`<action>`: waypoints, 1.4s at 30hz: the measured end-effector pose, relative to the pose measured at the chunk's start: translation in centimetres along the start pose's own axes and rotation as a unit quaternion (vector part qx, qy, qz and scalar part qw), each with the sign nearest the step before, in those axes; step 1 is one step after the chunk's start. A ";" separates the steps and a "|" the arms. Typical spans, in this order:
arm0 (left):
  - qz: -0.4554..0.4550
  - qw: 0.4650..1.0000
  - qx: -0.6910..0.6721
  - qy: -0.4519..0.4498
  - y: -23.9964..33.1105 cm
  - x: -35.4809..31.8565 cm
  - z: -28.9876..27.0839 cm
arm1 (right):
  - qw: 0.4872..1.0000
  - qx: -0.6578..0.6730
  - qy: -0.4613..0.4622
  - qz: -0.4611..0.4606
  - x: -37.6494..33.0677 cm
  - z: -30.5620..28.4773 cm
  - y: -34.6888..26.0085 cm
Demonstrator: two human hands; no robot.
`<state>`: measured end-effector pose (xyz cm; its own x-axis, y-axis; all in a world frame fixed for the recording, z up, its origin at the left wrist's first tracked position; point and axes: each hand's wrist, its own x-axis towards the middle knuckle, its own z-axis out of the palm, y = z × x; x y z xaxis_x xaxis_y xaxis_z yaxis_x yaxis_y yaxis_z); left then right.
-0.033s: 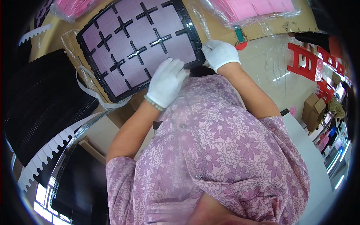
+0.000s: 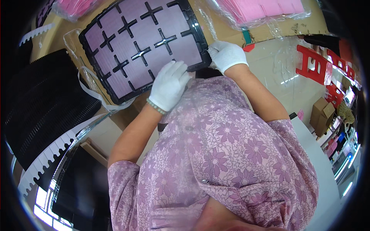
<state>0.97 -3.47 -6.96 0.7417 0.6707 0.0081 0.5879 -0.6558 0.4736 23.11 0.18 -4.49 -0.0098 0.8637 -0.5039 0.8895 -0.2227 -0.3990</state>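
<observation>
A black plastic tray [image 2: 196,36] lies tilted on the cardboard surface before me, with raised cross-shaped dividers and lilac sheet material [image 2: 150,63] showing between them. My left hand [image 2: 168,85], in a white glove with a beaded bracelet at the wrist, rests at the tray's near edge. Its fingers are stretched out and lie close together over the rim. Beside the tray's right near corner is my right hand [image 2: 227,56], also white-gloved. The right fingers are curled in toward the rim, and whatever they may hold is hidden.
Stacked black ridged trays [image 2: 42,100] fill the left side, with a white notched strip [image 2: 50,158] along them. Pink sheets in clear plastic [image 2: 266,9] lie at the far right, more pink material [image 2: 73,7] at the far left. Red plastic stools [image 2: 312,63] and a cardboard box [image 2: 322,115] stand rightward.
</observation>
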 end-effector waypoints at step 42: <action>-0.310 0.397 0.530 0.682 29.2 -35.0 -34.9 | 0.989 -0.057 0.083 -0.109 13.3 -0.6 -3.9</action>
<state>-19.14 -34.01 37.29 -0.0918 -0.0946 0.9913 0.8630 0.4892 0.1265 19.81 12.77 -9.15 -0.1411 0.9500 -0.2785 0.9202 0.0222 -0.3907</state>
